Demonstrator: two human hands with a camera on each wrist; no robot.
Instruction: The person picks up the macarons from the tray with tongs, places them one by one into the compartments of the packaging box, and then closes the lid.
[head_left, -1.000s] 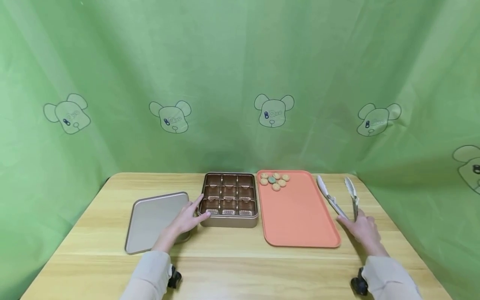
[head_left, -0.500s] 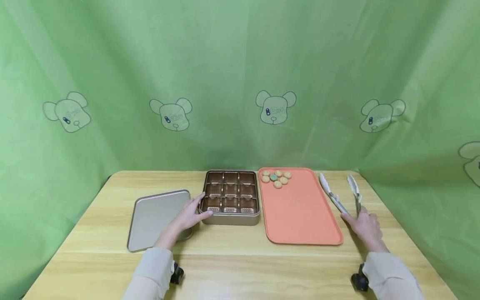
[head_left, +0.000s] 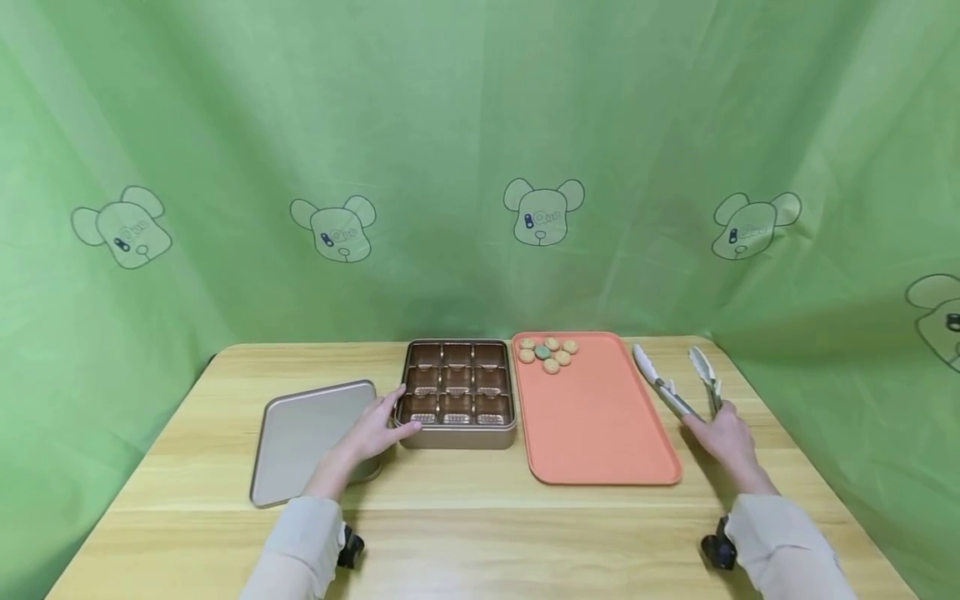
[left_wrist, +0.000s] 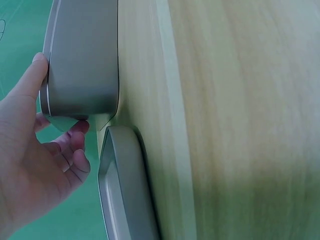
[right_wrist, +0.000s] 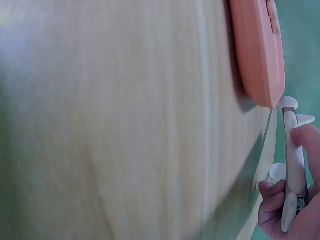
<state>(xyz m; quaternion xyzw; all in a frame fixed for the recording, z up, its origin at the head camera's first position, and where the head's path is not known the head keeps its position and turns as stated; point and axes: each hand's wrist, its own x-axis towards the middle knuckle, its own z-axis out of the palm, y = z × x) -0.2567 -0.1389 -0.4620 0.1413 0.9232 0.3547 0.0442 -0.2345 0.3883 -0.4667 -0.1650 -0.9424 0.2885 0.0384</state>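
Note:
A metal tin box (head_left: 459, 438) with a brown insert of several square compartments sits in the middle of the table. My left hand (head_left: 369, 432) grips its near left corner, thumb at the front rim and fingers along the left side. In the left wrist view the thumb rests on the rim of the tin's wall (left_wrist: 82, 65), fingers bent against its side. My right hand (head_left: 726, 443) holds metal tongs (head_left: 678, 400) by their handles, the two arms spread apart and pointing away from me. In the right wrist view the thumb lies along one tong arm (right_wrist: 294, 155).
A flat metal lid (head_left: 307, 442) lies left of the tin, partly under my left forearm. An orange tray (head_left: 600, 433) stands between tin and tongs. Several small round cookies (head_left: 551, 366), one of them green (head_left: 542, 352), lie in its far left corner. A green curtain (head_left: 450, 275) hangs behind.
The head view has shifted slightly. Both hands keep their holds, and the tin, tray, cookies and lid stay in place.

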